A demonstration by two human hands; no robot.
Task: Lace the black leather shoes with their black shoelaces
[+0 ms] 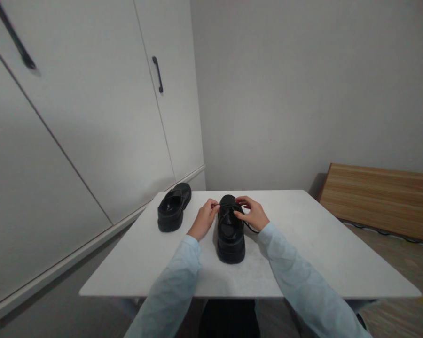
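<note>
- A white, smooth, rectangular table point(303, 263) stands in a plain grey-walled room.
- At its middle sits a glossy black shoe point(230, 234) with a thick sole.
- The left hand point(205, 218) and right hand point(254, 212), fingers curled, each pinch a thin black lace point(248, 226) at the shoe's far end.
- A second shoe point(174, 207) lies farther left.
- Behind: white cabinet doors point(91, 117), a wooden board point(380, 197).

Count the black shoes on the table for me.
2. One black leather lace-up shoe sits at the white table's centre between both hands; the other black leather shoe sits at its far-left corner.
</note>
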